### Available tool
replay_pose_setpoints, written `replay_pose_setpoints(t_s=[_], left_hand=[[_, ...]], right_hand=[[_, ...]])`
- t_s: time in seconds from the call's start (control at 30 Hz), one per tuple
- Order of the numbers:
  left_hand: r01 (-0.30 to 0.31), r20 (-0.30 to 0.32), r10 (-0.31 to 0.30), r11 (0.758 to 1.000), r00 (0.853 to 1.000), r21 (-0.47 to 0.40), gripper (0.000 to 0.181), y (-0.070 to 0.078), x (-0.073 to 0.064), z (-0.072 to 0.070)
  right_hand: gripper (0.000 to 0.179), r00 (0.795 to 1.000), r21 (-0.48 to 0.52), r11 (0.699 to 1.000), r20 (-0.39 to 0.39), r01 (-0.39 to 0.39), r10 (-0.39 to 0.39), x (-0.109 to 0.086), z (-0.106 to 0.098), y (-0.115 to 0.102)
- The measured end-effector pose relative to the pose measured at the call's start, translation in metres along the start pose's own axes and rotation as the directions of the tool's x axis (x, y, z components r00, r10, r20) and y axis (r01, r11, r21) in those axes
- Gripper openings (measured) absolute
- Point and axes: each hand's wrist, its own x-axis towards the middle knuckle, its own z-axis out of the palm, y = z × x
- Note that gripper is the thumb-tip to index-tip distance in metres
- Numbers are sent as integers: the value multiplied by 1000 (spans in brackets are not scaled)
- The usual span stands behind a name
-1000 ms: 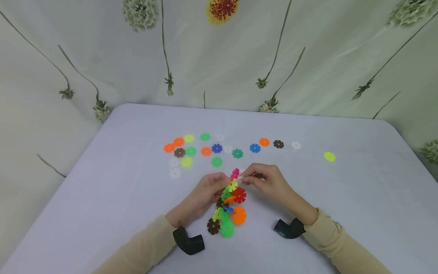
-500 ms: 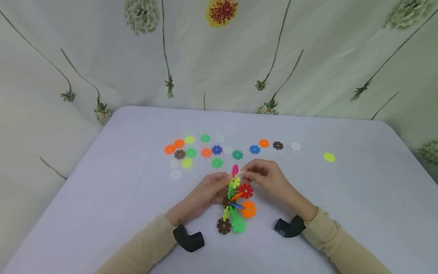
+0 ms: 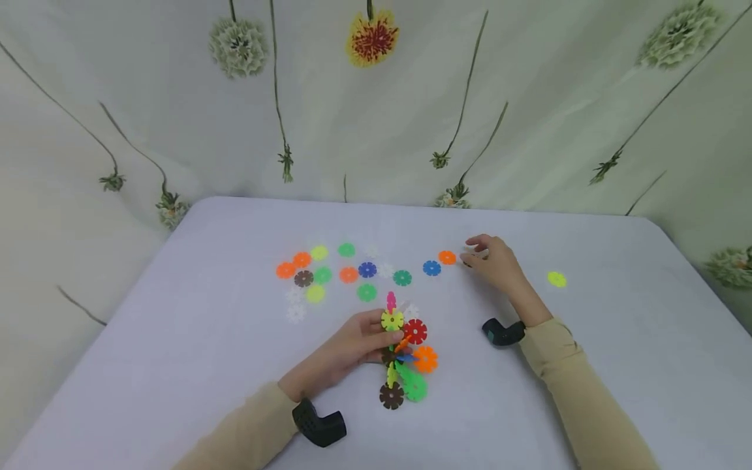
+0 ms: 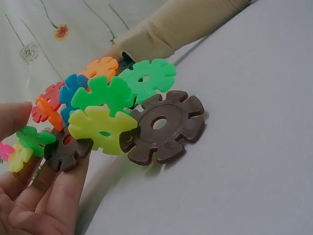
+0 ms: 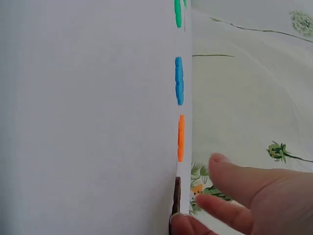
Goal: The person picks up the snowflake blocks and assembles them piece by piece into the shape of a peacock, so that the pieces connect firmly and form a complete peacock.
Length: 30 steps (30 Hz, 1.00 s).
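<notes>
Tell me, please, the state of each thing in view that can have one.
Notched-disc assembly: pieces interlocked.
Left hand: gripping it.
Right hand: fingers apart, at a brown disc; contact unclear.
That brown disc: separate, partly hidden.
Rightmost loose orange disc: lying flat.
Light blue disc: lying flat.
Rightmost yellow disc: lying flat, apart.
Other scattered discs: lying flat.
Floral backdrop: hanging, creased.

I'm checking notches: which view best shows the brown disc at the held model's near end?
The left wrist view: the brown end disc is large there, its notches clear. The head view shows it small; the right wrist view, not at all.
</notes>
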Motion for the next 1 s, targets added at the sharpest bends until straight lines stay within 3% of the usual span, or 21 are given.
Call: replay_pose_setpoints(t_s=[0.07,0.2,0.53,0.6,0.67,0.73,0.8,0.87,1.0], left_hand=[[5,0,-5,1000,1000,-15,43,0,-1,1],[-1,0,1,999,1000,-38,41,2,-3,1],[-20,10,21,995,1000,-94,41,-1,-3,-1],[-13,-9,12,996,1000,-92,37,-2,-3,-1],[3,-25,-5,996,1000,-94,34,-2,-3,-1],[10,-40,-14,995,999,-97,31,-1,-3,0],[10,-42,-14,995,999,-103,28,0,-3,0],[0,-40,-4,995,999,-102,28,1,-3,1],[2,-29,-6,993,1000,-121,29,2,-3,3]], right_hand=[[37,999,-81,996,15,-29,30,4,-1,5],[26,1000,-138,990,19,-5,8,8,1,5],[30,989,-174,985,139,-17,41,-1,-13,8],[26,987,-68,998,161,-9,20,-6,-12,9],[21,984,124,992,174,16,-37,-11,-8,8],[18,975,327,943,183,56,-122,-17,0,2],[18,961,488,869,196,75,-193,-25,9,-10],[17,944,567,819,215,88,-251,-34,20,-23],[14,914,635,769,270,68,-304,-49,37,-44]])
